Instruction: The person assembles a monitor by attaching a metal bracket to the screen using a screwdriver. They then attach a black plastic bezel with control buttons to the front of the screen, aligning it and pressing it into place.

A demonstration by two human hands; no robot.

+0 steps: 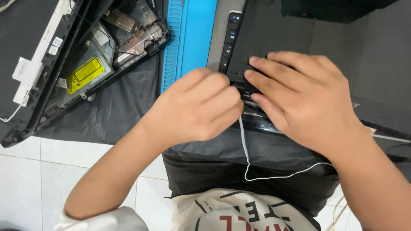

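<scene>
A black laptop part [274,30] with a grey strip of small buttons [230,38] lies in front of me. My left hand [197,107] is curled into a fist at its near edge, fingertips pinched against the edge beside a thin white cable [246,149]. My right hand [299,94] rests flat on the black surface, fingers spread and pointing left, touching the same near edge. What the left fingers pinch is hidden. The white cable runs from under the hands down across my lap.
An opened laptop base [90,64] with a yellow-labelled drive lies at the left on dark cloth [115,111]. A blue mat [188,34] lies between it and the black part. White floor tiles [38,171] show at lower left.
</scene>
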